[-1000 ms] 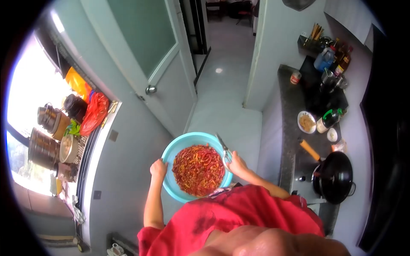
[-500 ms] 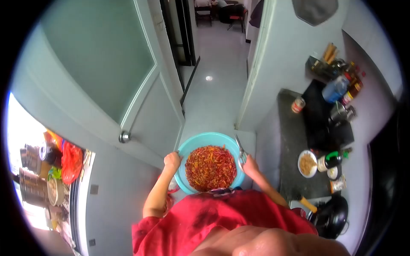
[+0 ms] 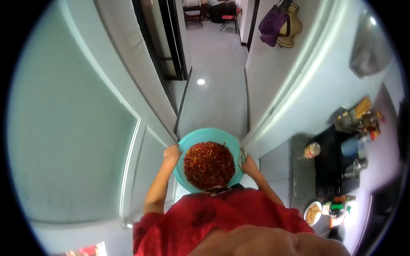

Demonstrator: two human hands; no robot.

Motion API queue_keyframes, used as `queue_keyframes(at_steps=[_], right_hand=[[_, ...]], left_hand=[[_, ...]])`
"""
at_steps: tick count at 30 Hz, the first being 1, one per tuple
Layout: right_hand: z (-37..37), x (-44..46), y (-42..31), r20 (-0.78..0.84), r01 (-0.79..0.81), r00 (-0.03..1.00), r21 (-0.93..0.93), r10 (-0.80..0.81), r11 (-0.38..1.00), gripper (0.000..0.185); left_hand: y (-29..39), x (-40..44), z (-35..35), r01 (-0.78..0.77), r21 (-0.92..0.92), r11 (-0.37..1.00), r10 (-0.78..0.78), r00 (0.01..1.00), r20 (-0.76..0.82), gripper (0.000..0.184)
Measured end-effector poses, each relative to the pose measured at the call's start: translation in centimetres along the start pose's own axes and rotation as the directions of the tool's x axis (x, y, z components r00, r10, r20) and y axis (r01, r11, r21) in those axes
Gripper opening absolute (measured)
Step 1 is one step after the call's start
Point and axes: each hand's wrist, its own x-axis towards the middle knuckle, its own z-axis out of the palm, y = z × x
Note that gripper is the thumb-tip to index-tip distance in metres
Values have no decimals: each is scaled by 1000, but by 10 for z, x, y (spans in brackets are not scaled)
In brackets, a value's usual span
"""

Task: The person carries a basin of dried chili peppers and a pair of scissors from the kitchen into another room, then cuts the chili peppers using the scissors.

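A turquoise basin [image 3: 198, 135] is held level in front of my body, between both hands. Inside it lies a heap of cut dried red chillies [image 3: 209, 165] with some orange and yellow pieces. My left hand [image 3: 172, 153] is closed round the left rim. My right hand [image 3: 249, 164] grips the right side of the basin together with a pair of metal scissors [image 3: 242, 155]. The scissors stand against the rim and are partly hidden by the fingers.
An open door with frosted glass [image 3: 85, 128] stands at my left, the door frame [image 3: 294, 81] at my right. Ahead runs a corridor floor [image 3: 215, 94] towards a red chair [image 3: 231, 18]. A purple bag [image 3: 272, 26] hangs on the right wall. The counter [image 3: 301, 181] carries a plate of food [image 3: 313, 213].
I have moved forward into the doorway with the basin. The door and counter have slid back past me, and the hanging bag has come into fuller view. Both hands keep their hold.
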Motion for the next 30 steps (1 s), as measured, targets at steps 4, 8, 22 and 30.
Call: queue_keyframes(at_steps=[4, 8, 22, 30], right_hand=[[12, 122, 12, -123, 65, 991, 61, -57, 996, 49], [-11, 264, 3, -186, 56, 982, 191, -20, 980, 47], [-106, 583, -34, 304, -383, 923, 698, 234, 605, 47], [-192, 747, -52, 441, -475, 875, 864, 200, 169, 76]], left_hand=[[31, 123, -32, 22, 41, 999, -20, 998, -61, 36], [71, 256, -69, 29, 2, 1000, -29, 991, -128, 35], [161, 599, -150, -204, -16, 979, 201, 972, -123, 39], [288, 813, -261, -369, -12, 929, 361, 914, -188, 35]])
